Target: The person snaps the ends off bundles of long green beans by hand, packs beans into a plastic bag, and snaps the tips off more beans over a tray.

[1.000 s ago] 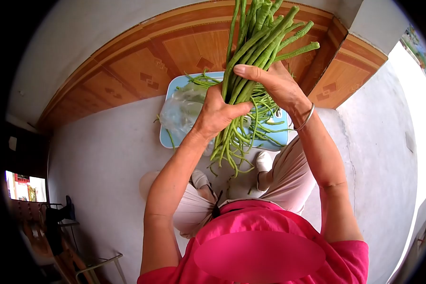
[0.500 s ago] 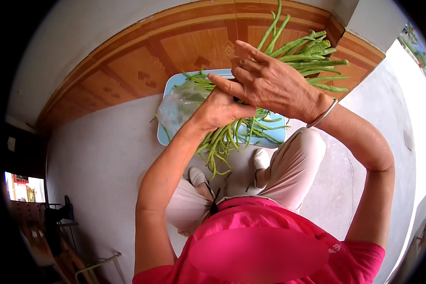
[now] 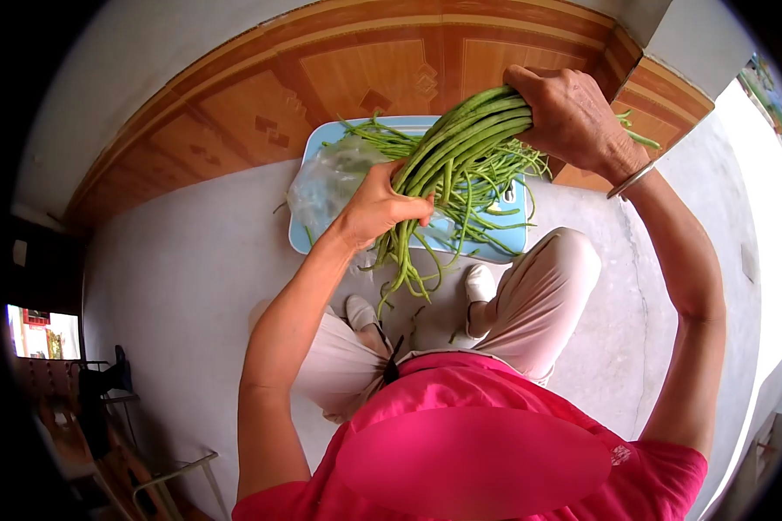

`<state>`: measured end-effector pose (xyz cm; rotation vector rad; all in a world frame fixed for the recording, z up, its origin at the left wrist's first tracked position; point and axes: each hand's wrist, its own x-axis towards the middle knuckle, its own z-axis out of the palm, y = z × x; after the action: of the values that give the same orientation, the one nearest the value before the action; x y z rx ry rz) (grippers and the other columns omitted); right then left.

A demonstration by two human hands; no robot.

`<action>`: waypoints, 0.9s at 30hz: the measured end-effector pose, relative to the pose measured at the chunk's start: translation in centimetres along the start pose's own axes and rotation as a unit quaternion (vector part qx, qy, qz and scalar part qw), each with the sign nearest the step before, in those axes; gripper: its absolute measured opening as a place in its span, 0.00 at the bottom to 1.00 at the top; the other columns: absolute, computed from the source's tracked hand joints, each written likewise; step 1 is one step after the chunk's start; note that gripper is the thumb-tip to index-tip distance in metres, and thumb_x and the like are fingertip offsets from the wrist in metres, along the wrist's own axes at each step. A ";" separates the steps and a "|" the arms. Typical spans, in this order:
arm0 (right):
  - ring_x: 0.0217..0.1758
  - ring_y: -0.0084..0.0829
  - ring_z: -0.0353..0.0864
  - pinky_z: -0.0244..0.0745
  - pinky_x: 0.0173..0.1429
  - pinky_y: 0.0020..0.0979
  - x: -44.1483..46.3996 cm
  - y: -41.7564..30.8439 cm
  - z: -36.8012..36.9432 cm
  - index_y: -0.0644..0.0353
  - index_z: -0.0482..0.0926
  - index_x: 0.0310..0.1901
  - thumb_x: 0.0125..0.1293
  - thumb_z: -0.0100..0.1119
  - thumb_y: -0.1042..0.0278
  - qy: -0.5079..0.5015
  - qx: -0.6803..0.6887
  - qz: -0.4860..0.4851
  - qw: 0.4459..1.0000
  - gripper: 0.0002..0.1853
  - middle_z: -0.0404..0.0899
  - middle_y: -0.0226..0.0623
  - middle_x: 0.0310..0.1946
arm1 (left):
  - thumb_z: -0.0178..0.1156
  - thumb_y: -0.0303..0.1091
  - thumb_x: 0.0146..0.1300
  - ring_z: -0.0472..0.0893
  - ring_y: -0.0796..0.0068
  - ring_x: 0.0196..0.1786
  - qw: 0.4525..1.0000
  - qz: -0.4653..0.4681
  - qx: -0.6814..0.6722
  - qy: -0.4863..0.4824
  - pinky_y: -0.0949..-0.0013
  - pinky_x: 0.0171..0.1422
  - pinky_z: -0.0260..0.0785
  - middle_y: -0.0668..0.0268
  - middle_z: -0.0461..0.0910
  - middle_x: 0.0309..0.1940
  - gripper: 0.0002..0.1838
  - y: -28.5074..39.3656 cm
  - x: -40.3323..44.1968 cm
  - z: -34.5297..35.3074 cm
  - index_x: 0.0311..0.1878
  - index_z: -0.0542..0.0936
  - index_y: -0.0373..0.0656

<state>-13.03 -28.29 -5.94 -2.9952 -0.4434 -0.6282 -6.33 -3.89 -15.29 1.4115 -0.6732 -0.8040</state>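
A thick bundle of long green beans (image 3: 465,139) arches between my two hands above the low table. My left hand (image 3: 378,207) is closed around its lower part, and thin bean ends dangle beneath. Higher and to the right, my right hand (image 3: 578,117) wraps round the other part of the bundle, with a few bean ends poking out past the wrist. Loose beans (image 3: 487,191) lie on the blue tabletop (image 3: 506,246) under the bundle. Beside my left hand, a clear plastic bag (image 3: 326,187) rests on the left part of that table.
A wood-patterned wall panel (image 3: 365,65) stands just behind the table. My shoes (image 3: 480,284) are on the grey floor (image 3: 191,243), with small bean scraps near them. A metal-framed rack (image 3: 178,478) is at the lower left.
My right hand has gone from lying open across my left hand to closing on the upper bundle, farther right. The bundle now bends over to the right. My left hand still grips it.
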 end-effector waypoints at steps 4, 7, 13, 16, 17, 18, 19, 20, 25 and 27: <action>0.27 0.39 0.80 0.75 0.34 0.35 -1.0 -1.1 0.9 0.67 0.74 0.36 0.47 0.64 0.74 -0.062 0.197 0.088 0.974 0.14 0.80 0.44 0.25 | 0.58 0.22 0.48 0.74 0.76 0.24 0.987 0.051 -0.127 0.080 0.71 0.31 0.67 0.65 0.74 0.25 0.08 -1.5 0.1 0.1 0.34 0.74 0.36; 0.24 0.22 0.75 0.73 0.32 0.28 -2.1 -2.7 2.4 0.69 0.77 0.41 0.52 0.63 0.72 -0.116 0.386 0.167 0.900 0.15 0.80 0.32 0.24 | 0.58 0.24 0.49 0.72 0.74 0.22 0.956 0.076 -0.245 0.145 0.68 0.33 0.69 0.65 0.73 0.23 0.09 -3.4 -0.1 2.4 0.35 0.74 0.37; 0.41 0.20 0.77 0.74 0.48 0.25 -5.7 -7.0 7.1 0.66 0.75 0.49 0.56 0.67 0.73 -0.078 0.647 0.316 0.689 0.19 0.80 0.30 0.39 | 0.61 0.23 0.50 0.74 0.78 0.27 0.842 0.111 -0.452 0.272 0.72 0.36 0.70 0.67 0.76 0.25 0.06 -6.3 1.6 7.2 0.33 0.77 0.39; 0.47 0.22 0.76 0.72 0.54 0.26 -7.2 -7.0 9.4 0.64 0.73 0.54 0.55 0.71 0.69 -0.035 0.665 0.300 0.684 0.26 0.79 0.31 0.45 | 0.63 0.24 0.52 0.78 0.79 0.32 0.835 0.125 -0.457 0.279 0.74 0.39 0.72 0.68 0.79 0.32 0.12 -6.7 2.4 8.3 0.41 0.77 0.39; 0.49 0.22 0.76 0.72 0.55 0.26 -7.4 -7.3 9.7 0.64 0.72 0.54 0.54 0.71 0.69 -0.020 0.681 0.290 0.672 0.27 0.78 0.31 0.45 | 0.63 0.23 0.52 0.78 0.79 0.33 0.826 0.125 -0.463 0.295 0.74 0.40 0.72 0.68 0.79 0.33 0.12 -6.7 2.8 8.3 0.41 0.77 0.39; 0.50 0.22 0.75 0.71 0.56 0.26 -7.6 -7.4 10.0 0.64 0.72 0.55 0.54 0.72 0.68 -0.004 0.697 0.280 0.660 0.27 0.78 0.31 0.46 | 0.62 0.22 0.52 0.78 0.79 0.34 0.818 0.124 -0.469 0.310 0.75 0.40 0.72 0.68 0.79 0.34 0.12 -6.6 3.2 8.3 0.41 0.76 0.38; 0.51 0.23 0.74 0.70 0.58 0.27 -7.9 -7.3 10.7 0.64 0.72 0.55 0.54 0.73 0.67 -0.007 0.683 0.281 0.674 0.28 0.77 0.32 0.48 | 0.62 0.21 0.52 0.78 0.79 0.34 0.817 0.122 -0.461 0.324 0.75 0.41 0.72 0.67 0.79 0.34 0.12 -6.5 3.3 8.2 0.41 0.76 0.38; 0.51 0.24 0.74 0.70 0.58 0.28 -7.9 -7.3 11.2 0.64 0.72 0.55 0.55 0.73 0.67 -0.011 0.697 0.296 0.653 0.28 0.77 0.32 0.48 | 0.62 0.21 0.52 0.78 0.80 0.34 0.817 0.121 -0.453 0.336 0.75 0.41 0.72 0.67 0.79 0.34 0.12 -6.4 3.4 8.2 0.42 0.76 0.38; 0.48 0.24 0.76 0.72 0.55 0.28 -8.1 -7.4 13.8 0.64 0.73 0.55 0.55 0.73 0.66 -0.024 0.741 0.336 0.581 0.27 0.78 0.33 0.47 | 0.61 0.19 0.53 0.77 0.76 0.39 0.825 0.113 -0.406 0.377 0.72 0.46 0.72 0.63 0.75 0.39 0.16 -8.5 4.2 7.1 0.45 0.70 0.36; 0.48 0.24 0.76 0.72 0.54 0.28 -8.0 -8.0 14.8 0.65 0.73 0.55 0.54 0.73 0.66 -0.031 0.746 0.339 0.572 0.28 0.78 0.33 0.47 | 0.62 0.20 0.52 0.76 0.75 0.40 0.818 0.119 -0.384 0.412 0.72 0.46 0.72 0.62 0.73 0.40 0.19 -9.3 4.7 6.8 0.46 0.68 0.35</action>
<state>-16.67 -21.16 -22.76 -1.2664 0.2013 0.0634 -9.94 -11.51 -24.46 0.7622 0.1720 -0.1447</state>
